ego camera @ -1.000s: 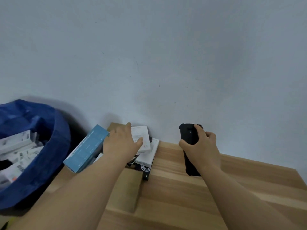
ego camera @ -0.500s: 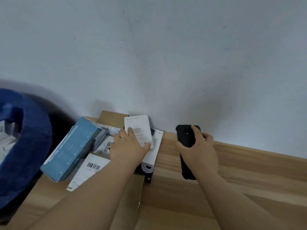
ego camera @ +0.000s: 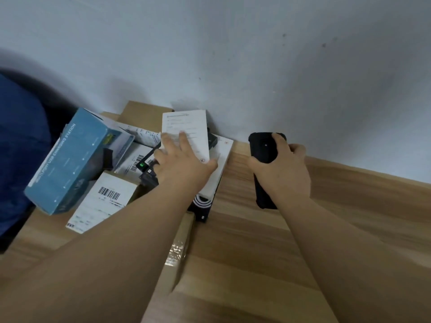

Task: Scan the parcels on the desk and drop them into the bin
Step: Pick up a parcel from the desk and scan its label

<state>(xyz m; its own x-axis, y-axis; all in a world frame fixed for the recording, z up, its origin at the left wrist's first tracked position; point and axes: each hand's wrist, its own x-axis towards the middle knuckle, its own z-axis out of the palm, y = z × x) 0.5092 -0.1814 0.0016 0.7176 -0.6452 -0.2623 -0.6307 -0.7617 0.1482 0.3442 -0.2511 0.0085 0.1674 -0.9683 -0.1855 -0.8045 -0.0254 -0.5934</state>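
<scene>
My left hand (ego camera: pixel 184 164) lies over a small white box (ego camera: pixel 186 127) on top of the parcel pile by the wall, fingers spread on its face and thumb hooked at its right edge. That box rests on a flat white box (ego camera: pixel 222 159) and a black box (ego camera: pixel 201 206). My right hand (ego camera: pixel 285 176) grips a black handheld scanner (ego camera: pixel 262 148) upright just right of the pile. A teal carton (ego camera: pixel 70 164) leans at the pile's left. A parcel with a barcode label (ego camera: pixel 105 199) lies in front of it. The blue bin (ego camera: pixel 18 148) shows at the left edge.
A taped brown cardboard box (ego camera: pixel 180 243) lies under my left forearm. The wooden desk (ego camera: pixel 338 224) runs right along a pale wall (ego camera: pixel 256 66). Further labelled parcels (ego camera: pixel 133 159) are wedged behind the teal carton.
The view has swung right and down, so the bin has slid mostly out of frame and more of the pile shows. My left hand stays on the white box; the scanner hand barely moved.
</scene>
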